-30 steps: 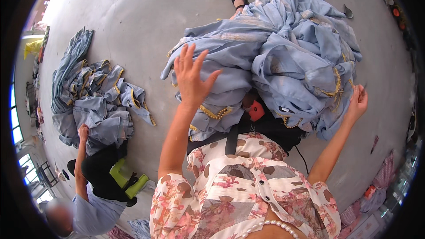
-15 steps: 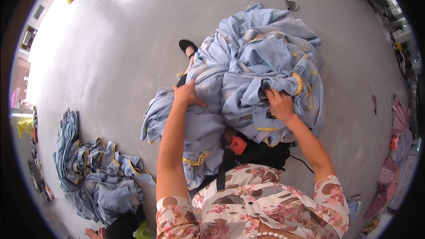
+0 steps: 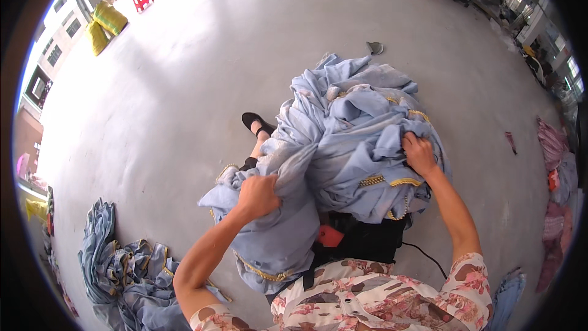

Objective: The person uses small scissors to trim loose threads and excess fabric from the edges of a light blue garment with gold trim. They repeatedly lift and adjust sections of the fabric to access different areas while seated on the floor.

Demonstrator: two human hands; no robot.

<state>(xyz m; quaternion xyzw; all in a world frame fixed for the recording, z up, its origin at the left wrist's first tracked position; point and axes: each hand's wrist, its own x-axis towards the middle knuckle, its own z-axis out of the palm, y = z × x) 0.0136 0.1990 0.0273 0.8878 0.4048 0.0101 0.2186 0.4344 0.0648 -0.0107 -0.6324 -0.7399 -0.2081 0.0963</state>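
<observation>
A large heap of light blue cloth [image 3: 361,119] with yellow beaded trim lies bunched across my lap and spills onto the floor ahead. My left hand [image 3: 258,195] is closed in a fist on a fold at the left side of the heap. On the right, my right hand [image 3: 419,152] grips a gathered edge of the same cloth, its fingertips partly hidden in the folds. Between the two sides a red patch [image 3: 329,236] shows against black fabric. One black shoe [image 3: 257,124] sticks out past the cloth on the left.
A second pile of blue trimmed cloth [image 3: 131,279] lies on the floor at lower left. Yellow sacks [image 3: 109,19] and a red stool [image 3: 143,0] stand far left. Pink cloths [image 3: 553,144] line the right edge. A black cable [image 3: 427,256] runs beside my right side.
The view has tilted up, showing more of the far floor. My left hand has gone from spread on the cloth to closed around it. My right hand has shifted rightward with its fold.
</observation>
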